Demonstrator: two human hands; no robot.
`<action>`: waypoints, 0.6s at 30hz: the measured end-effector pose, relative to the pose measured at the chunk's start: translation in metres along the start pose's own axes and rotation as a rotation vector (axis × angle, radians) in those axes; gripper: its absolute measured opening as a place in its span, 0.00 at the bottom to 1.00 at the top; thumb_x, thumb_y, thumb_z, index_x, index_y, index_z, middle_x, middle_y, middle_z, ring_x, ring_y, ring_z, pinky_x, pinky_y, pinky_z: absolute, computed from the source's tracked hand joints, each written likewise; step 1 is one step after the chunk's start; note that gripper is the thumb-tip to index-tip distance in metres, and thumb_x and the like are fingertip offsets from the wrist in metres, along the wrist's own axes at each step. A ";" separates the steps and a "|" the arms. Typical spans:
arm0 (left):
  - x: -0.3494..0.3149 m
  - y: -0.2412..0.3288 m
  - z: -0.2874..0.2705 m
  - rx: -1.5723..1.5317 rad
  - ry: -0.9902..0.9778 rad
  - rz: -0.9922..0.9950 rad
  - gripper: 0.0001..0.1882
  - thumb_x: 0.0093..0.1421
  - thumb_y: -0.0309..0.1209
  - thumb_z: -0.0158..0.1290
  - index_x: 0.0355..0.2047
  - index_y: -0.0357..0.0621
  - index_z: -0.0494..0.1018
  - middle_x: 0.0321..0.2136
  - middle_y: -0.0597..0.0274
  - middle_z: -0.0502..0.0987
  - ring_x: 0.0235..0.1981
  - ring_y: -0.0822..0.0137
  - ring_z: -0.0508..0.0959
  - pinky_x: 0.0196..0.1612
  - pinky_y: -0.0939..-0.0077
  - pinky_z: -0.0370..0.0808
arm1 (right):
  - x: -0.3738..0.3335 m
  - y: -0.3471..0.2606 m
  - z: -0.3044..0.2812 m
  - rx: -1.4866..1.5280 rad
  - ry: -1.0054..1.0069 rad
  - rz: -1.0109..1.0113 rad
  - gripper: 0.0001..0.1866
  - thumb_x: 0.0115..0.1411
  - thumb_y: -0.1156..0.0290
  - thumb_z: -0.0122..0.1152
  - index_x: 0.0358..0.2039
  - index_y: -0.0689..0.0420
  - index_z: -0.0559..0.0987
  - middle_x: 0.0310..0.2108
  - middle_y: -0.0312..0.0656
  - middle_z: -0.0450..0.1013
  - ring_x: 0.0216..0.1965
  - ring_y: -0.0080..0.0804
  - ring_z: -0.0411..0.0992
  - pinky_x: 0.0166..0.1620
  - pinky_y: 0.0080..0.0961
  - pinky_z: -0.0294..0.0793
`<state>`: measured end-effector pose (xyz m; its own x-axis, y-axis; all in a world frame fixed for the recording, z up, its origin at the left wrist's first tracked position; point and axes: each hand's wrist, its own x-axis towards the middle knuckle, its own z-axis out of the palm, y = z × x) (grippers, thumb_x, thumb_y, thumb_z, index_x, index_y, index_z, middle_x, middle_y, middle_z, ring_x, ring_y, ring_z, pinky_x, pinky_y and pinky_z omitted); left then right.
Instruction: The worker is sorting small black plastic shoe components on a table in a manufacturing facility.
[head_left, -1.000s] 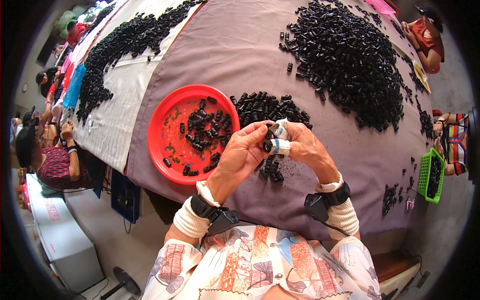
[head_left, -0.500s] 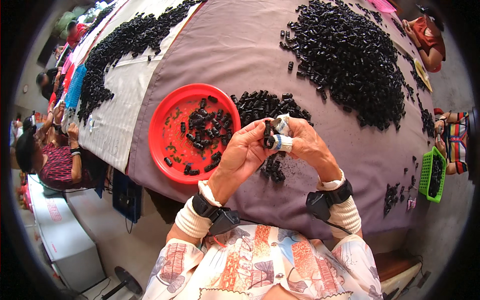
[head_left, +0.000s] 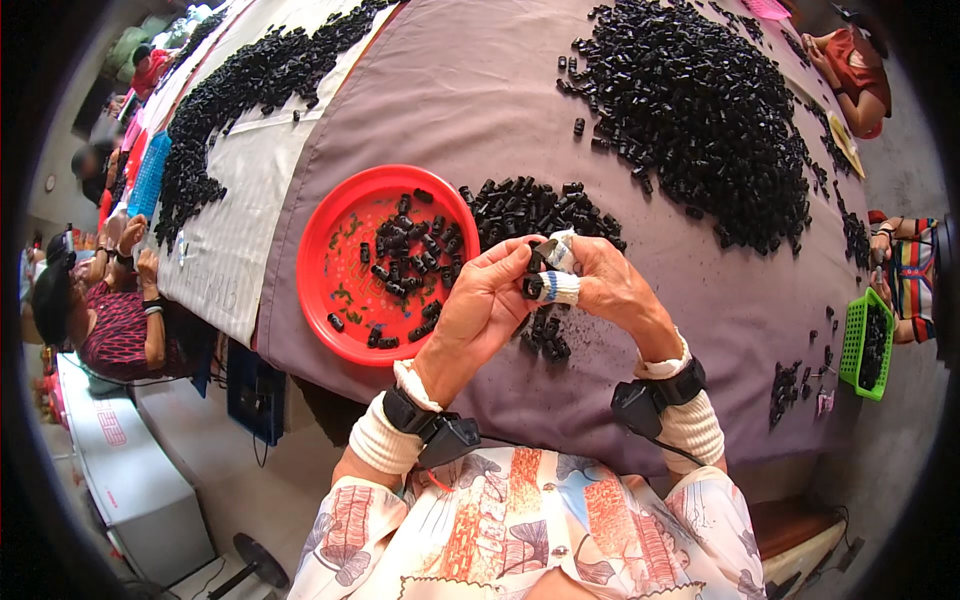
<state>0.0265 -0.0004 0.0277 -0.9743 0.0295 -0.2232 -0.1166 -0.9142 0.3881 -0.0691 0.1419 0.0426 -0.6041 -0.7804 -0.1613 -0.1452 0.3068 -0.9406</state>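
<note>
A small black cylindrical plastic part [head_left: 532, 284] is pinched between the fingertips of my left hand [head_left: 472, 318]. My right hand [head_left: 618, 288] closes on that same part from the other side, its thumb and a finger wrapped in white cloth finger covers [head_left: 558, 289]. Whether a small tool sits in the right fingers is hidden. Just beyond both hands lies a low heap of matching black parts [head_left: 540, 210], with several more below my fingers. To the left, a round red tray [head_left: 318, 245] carries loose parts on its patterned bottom.
A large mound of black parts [head_left: 700, 130] covers the far right of the purple tablecloth [head_left: 420, 90]. Another long pile [head_left: 250, 85] runs along a white cloth at left. A green basket [head_left: 853, 345] stands at the right edge. Other people sit around the table.
The black part has turned slightly between my fingertips, and the right thumb has shifted a little left over it. Both arms stay nearly in place.
</note>
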 end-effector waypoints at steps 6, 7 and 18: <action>0.001 0.000 -0.001 0.023 0.019 0.014 0.11 0.63 0.28 0.46 0.43 0.36 0.70 0.37 0.59 0.76 0.37 0.70 0.77 0.42 0.73 0.76 | -0.001 0.002 0.002 -0.030 -0.004 -0.088 0.14 0.49 0.63 0.65 0.29 0.60 0.74 0.21 0.27 0.64 0.24 0.15 0.59 0.27 0.17 0.62; -0.001 0.000 0.000 0.058 0.045 0.021 0.10 0.63 0.28 0.46 0.42 0.36 0.70 0.37 0.59 0.76 0.36 0.71 0.77 0.41 0.73 0.75 | -0.001 0.001 0.002 -0.052 0.001 -0.100 0.15 0.49 0.62 0.64 0.27 0.61 0.72 0.19 0.35 0.66 0.22 0.23 0.62 0.26 0.23 0.63; -0.009 0.024 -0.020 0.154 0.087 0.123 0.12 0.61 0.30 0.48 0.43 0.36 0.70 0.29 0.62 0.75 0.28 0.72 0.75 0.36 0.72 0.75 | -0.006 -0.011 -0.001 0.091 0.023 0.010 0.12 0.53 0.65 0.60 0.27 0.59 0.71 0.16 0.30 0.63 0.21 0.17 0.58 0.24 0.21 0.61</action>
<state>0.0363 -0.0311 0.0210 -0.9634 -0.1199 -0.2399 -0.0323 -0.8361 0.5477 -0.0648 0.1433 0.0545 -0.6232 -0.7646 -0.1644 -0.0682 0.2626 -0.9625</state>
